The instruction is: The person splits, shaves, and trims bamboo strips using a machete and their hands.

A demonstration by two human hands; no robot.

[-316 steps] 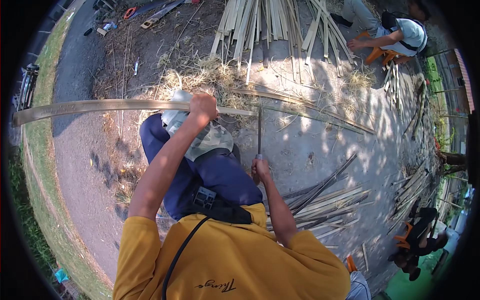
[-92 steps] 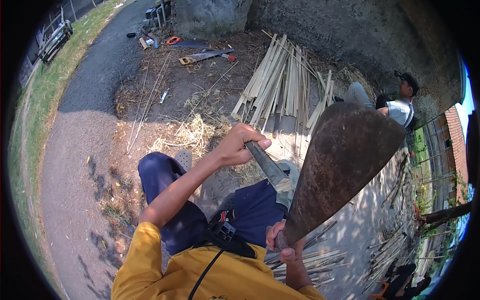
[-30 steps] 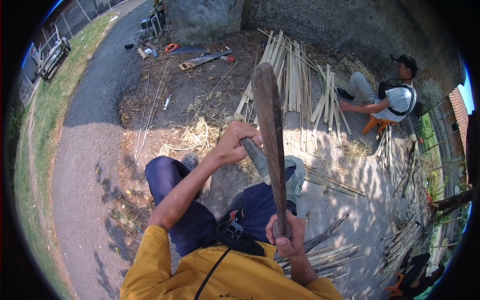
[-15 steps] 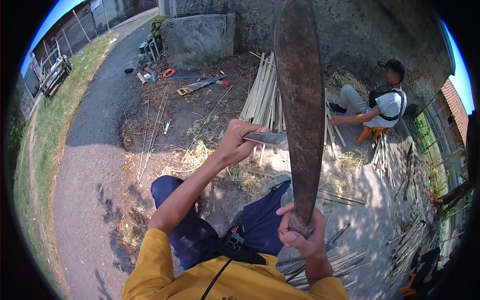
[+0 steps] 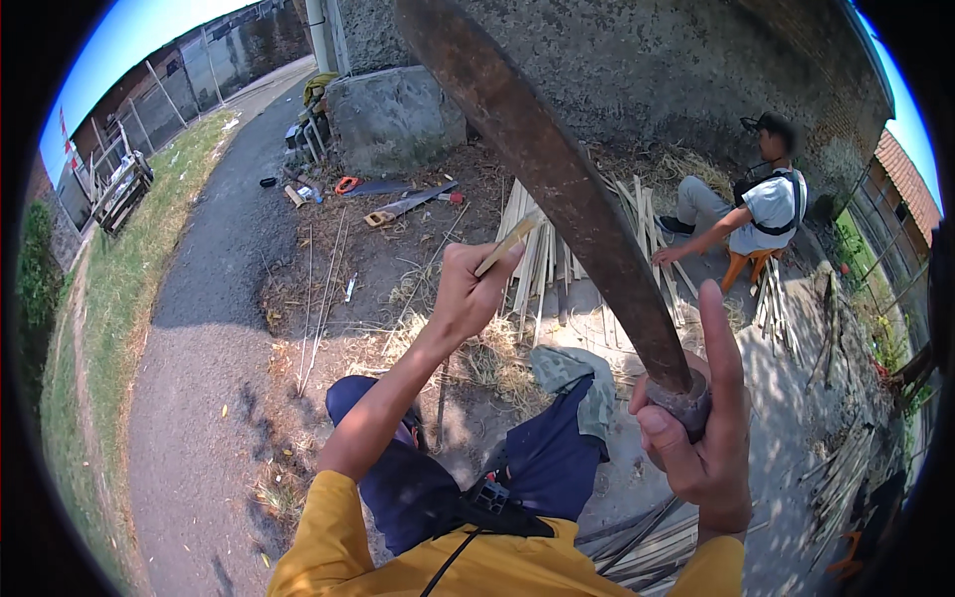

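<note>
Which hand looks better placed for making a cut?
Probably the right hand: it holds the long blade by its handle, while the left hand is occupied with a tan strip.

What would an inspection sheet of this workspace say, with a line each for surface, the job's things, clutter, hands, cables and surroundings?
Surface: bare ground, part shaded, part sunlit.
Job's things: large brown-bladed knife, its blade raised; one pale wood strip.
Clutter: scattered straw-like shavings; a pile of strips ahead; a wooden-handled saw lying on the ground.
Hands: left hand grips the wood strip; right hand holds the knife, one finger pointing up.
Cables: one black cord over the yellow shirt.
Surroundings: grey wall ahead; paved path on the left; a seated co-worker ahead on the right.
</note>
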